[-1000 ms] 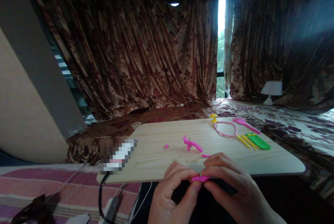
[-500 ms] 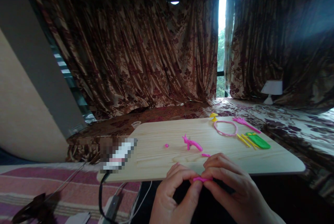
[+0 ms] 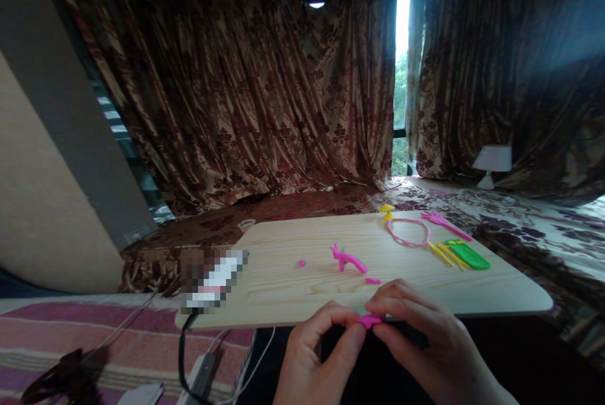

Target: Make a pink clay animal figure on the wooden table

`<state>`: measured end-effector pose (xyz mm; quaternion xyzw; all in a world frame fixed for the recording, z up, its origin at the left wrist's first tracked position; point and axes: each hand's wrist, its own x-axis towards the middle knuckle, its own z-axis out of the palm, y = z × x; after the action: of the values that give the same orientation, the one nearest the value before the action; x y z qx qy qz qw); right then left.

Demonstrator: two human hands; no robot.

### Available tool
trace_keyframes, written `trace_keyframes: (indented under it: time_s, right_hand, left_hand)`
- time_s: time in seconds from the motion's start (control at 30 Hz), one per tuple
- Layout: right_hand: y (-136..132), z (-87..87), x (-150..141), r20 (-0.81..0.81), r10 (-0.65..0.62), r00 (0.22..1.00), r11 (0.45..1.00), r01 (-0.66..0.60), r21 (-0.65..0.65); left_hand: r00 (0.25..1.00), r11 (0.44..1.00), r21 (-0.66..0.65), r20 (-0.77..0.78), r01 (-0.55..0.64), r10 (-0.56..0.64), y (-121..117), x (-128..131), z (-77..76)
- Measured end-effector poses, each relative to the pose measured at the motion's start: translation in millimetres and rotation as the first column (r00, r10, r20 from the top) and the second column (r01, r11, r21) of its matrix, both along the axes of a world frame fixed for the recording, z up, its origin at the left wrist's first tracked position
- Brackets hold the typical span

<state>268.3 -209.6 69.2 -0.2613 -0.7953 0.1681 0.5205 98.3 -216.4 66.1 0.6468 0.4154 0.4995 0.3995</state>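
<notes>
A small piece of pink modelling clay (image 3: 369, 321) is pinched between the fingertips of both hands, just off the near edge of the table. My left hand (image 3: 317, 354) grips its left end with thumb and forefinger; my right hand (image 3: 423, 339) holds the right end the same way. Beyond them on the board lie a short pink clay roll (image 3: 373, 280), a pink clay figure with a long body and legs (image 3: 348, 260), and a little pink ball (image 3: 302, 263).
Toward the right of the wooden table (image 3: 283, 241) lie a pink ring (image 3: 409, 232), a pink hand-shaped stick (image 3: 447, 225), yellow sticks (image 3: 444, 255), a green tray-like piece (image 3: 472, 255) and a yellow mushroom-shaped piece (image 3: 386, 211). A blurred device with a black cable (image 3: 183, 348) sits left.
The pink clay between my fingers shows more of its surface and looks wider. My fingertips have shifted slightly around it; things on the table stay put.
</notes>
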Motion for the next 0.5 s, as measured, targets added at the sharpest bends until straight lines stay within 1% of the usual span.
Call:
trace_keyframes:
  time_s: [0.1, 0.2, 0.27, 0.37, 0.43, 0.5]
  right_hand:
    - [-0.5, -0.1, 2.3, 0.01, 0.032, 0.999, 0.999, -0.031, -0.033]
    - [-0.2, -1.9, 3.4, 0.042, 0.016, 0.999, 0.999, -0.014, -0.036]
    - [-0.3, -4.0, 3.7, 0.034, 0.009, 0.999, 1.0, -0.008, -0.028]
    - [-1.3, -6.3, 4.0, -0.003, 0.032, 0.999, 0.999, -0.032, 0.011]
    - [-2.1, -6.5, 3.6, 0.02, 0.045, 0.999, 0.999, -0.045, 0.01]
    - [-2.5, -6.4, 2.6, 0.062, 0.05, 0.997, 0.999, -0.049, -0.007]
  left_hand:
    - [0.999, 0.998, -0.052, -0.001, 0.043, -0.044, 1.0, 0.1, -4.1]
    - [0.995, 0.994, -0.055, 0.045, 0.093, -0.091, 2.6, 1.2, -8.3]
    - [0.99, 0.99, -0.092, 0.096, 0.11, -0.101, 4.5, 2.0, -11.9]
    - [0.953, 0.962, -0.173, 0.255, 0.213, -0.165, 7.3, 4.1, -17.1]
    - [0.902, 0.941, -0.18, 0.38, 0.288, -0.204, 7.9, 6.4, -18.8]
    - [0.855, 0.927, -0.17, 0.468, 0.334, -0.222, 7.5, 8.6, -19.0]
